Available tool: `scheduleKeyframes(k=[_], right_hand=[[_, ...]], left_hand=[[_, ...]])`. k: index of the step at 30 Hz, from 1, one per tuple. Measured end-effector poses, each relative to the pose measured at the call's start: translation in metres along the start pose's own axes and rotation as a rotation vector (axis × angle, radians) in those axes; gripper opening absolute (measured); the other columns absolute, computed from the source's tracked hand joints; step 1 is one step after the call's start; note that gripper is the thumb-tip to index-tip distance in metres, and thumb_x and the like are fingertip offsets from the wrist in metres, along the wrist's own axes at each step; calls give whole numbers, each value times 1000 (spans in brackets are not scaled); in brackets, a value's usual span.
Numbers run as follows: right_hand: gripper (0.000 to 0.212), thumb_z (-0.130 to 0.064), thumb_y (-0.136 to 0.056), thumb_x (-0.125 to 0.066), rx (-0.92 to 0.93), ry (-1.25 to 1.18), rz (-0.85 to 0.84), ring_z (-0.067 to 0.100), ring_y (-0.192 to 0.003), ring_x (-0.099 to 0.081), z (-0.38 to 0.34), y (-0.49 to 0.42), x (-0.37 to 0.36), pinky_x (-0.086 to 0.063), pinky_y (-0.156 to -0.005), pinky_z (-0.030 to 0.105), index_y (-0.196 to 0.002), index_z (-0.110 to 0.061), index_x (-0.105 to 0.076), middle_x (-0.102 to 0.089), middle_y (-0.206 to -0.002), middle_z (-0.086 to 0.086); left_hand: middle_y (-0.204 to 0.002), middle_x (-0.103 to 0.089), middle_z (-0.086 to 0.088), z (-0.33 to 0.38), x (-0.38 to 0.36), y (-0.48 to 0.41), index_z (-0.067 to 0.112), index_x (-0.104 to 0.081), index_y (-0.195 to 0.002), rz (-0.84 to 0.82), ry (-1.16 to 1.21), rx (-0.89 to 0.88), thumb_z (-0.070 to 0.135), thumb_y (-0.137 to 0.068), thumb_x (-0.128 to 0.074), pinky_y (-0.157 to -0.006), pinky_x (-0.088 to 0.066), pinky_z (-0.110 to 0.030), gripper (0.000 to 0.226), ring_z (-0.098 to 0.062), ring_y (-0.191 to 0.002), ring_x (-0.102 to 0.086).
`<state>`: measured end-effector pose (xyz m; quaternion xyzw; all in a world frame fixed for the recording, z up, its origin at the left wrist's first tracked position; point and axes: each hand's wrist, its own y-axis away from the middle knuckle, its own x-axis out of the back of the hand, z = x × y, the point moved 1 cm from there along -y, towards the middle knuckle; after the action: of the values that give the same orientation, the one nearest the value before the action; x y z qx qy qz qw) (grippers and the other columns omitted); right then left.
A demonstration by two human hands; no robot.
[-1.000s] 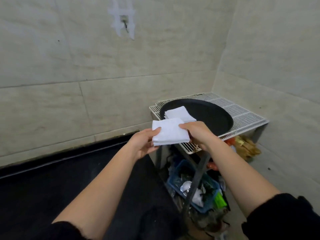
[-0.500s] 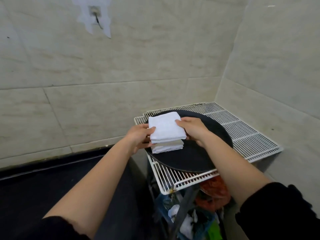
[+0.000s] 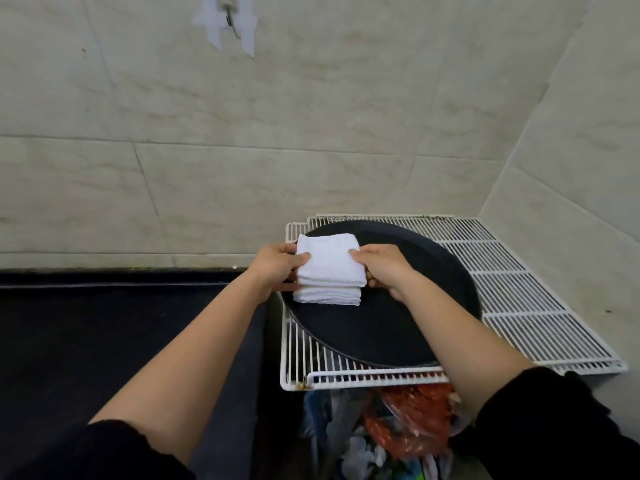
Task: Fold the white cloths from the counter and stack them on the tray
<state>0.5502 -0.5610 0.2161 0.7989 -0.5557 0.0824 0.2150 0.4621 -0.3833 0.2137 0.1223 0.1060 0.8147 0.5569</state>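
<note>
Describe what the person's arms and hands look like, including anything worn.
The left hand and right hand are bare: no gloves, rings or watch show. Forearms are uncovered. A black left sleeve and black right sleeve sit bunched near the elbows.

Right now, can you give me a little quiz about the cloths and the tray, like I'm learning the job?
1. True or false: the top folded cloth is over a lower folded cloth.
2. The black round tray sits on: A) white wire rack, B) floor, C) chair.
3. How many hands grip the top folded cloth?
Key: 1 true; 2 A; 3 two, the left hand and right hand.
</note>
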Motion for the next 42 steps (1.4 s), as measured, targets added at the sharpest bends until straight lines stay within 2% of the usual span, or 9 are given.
scheduleKeyframes(k=[3,8,11,13,16,23,31,37,42], right_hand=[[20,-26,-93,-62,0,-7,-17,16,-68,-51,9,-2,-3,-42,-53,25,-106,-13,-67,-64,-91,5],[18,-24,-93,-62,37,6,-8,14,-64,-51,11,-2,-3,-39,-52,25,-103,-9,-66,-63,-82,5],[12,-24,-88,-67,103,87,50,16,-74,-57,8,-3,-3,-42,-60,26,-92,-14,-63,-64,-88,4],[17,-24,-85,-68,203,192,170,18,-83,-60,5,-3,-1,-45,-70,29,-97,-15,-59,-63,-88,0],[21,-19,-87,-63,380,296,250,15,-76,-56,-3,-2,-1,-42,-67,28,-108,-14,-59,-55,-74,-4],[42,-25,-98,-47,484,733,115,27,-109,-57,1,-4,-16,-46,-85,36,-139,-17,-47,-54,-120,7],[44,-27,-99,-45,483,819,82,27,-106,-57,3,-5,-14,-45,-81,35,-143,-18,-43,-51,-123,7],[43,-27,-97,-50,565,746,142,23,-102,-57,-15,3,-11,-42,-78,31,-139,-18,-46,-52,-121,5],[36,-26,-97,-49,660,732,68,23,-108,-56,-35,14,-31,-44,-85,34,-132,-17,-52,-54,-122,4]], left_hand=[[-97,-64,-12,-5,-6,0,4,-59,-122,54,2,-15,11,-93,-60,-52,-53,-26,29,-17,-72,-61],[-104,-65,-17,-8,-6,-2,6,-56,-123,152,-52,-61,9,-91,-64,-66,-58,-37,33,-26,-85,-64],[-91,-66,-7,-12,-2,-2,11,-56,-122,253,-248,-144,12,-87,-65,-77,-59,-45,36,-29,-88,-67],[-80,-63,-1,-13,-1,-2,14,-57,-124,332,-411,-270,15,-87,-61,-77,-55,-38,37,-24,-83,-65],[-91,-59,-4,-12,-2,-2,24,-57,-129,327,-615,-463,23,-93,-55,-73,-40,-27,36,-20,-85,-58],[-112,-45,-9,-19,-6,-10,33,-37,-145,179,-975,-404,29,-98,-41,-89,-48,-42,48,-34,-95,-58],[-118,-43,-10,-21,-6,-11,31,-34,-147,152,-991,-422,31,-98,-42,-94,-46,-42,50,-29,-108,-51],[-106,-44,0,-14,-2,-3,28,-49,-138,288,-849,-532,26,-97,-45,-88,-47,-37,41,-24,-101,-54],[-118,-48,-4,-19,19,6,26,-53,-134,396,-803,-496,25,-97,-45,-86,-50,-39,38,-25,-98,-58]])
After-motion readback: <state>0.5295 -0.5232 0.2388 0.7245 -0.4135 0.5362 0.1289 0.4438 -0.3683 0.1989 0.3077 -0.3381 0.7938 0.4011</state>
